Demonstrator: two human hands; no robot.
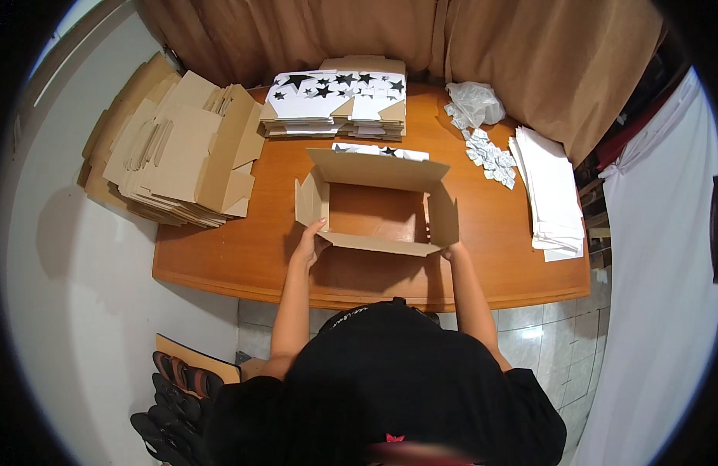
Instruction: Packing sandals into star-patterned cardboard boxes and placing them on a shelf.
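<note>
On the wooden table (219, 260), behind the half-folded cardboard box (374, 203) (still open on top), sit star-printed flat boxes (336, 97), while the left hand (308, 245) presses flat at its near left corner and the right hand (450, 250) stays mostly hidden, steadying it.

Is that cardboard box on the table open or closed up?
Open. The cardboard box has its flaps standing up and outward, and the bare inside shows, with nothing in it.

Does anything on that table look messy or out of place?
Mostly tidy. The flat cardboard stack at the left juts past the table edge, its sheets fanned unevenly. Small white scraps lie scattered beside a crumpled plastic bag.
</note>
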